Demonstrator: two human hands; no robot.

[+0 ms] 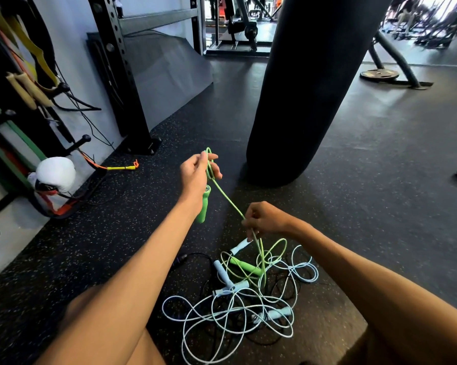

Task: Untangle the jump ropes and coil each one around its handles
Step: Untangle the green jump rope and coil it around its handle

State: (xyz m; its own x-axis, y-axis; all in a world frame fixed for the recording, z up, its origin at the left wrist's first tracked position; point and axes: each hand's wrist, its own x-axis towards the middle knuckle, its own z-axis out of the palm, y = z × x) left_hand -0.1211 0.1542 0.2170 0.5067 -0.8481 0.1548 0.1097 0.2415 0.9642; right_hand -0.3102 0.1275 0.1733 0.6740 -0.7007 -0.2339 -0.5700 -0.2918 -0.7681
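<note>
A tangled heap of jump ropes lies on the dark floor between my legs: pale blue cords [237, 312] with blue handles [223, 275], a green rope [228, 200] and thin black cord [195, 255]. My left hand [198, 171] is raised and pinches a loop of the green rope, with one green handle [203, 206] hanging below the wrist. My right hand [264, 219] grips the same green cord lower down, just above the heap. The second green handle [245, 265] rests in the pile.
A black punching bag [306, 88] hangs close ahead. A steel rack post [124, 75] stands at left, with a white boxing glove [56, 173] and resistance bands [24, 56] by the wall. A yellow-handled rope [121, 167] lies near the post. A weight plate [379, 74] sits far right.
</note>
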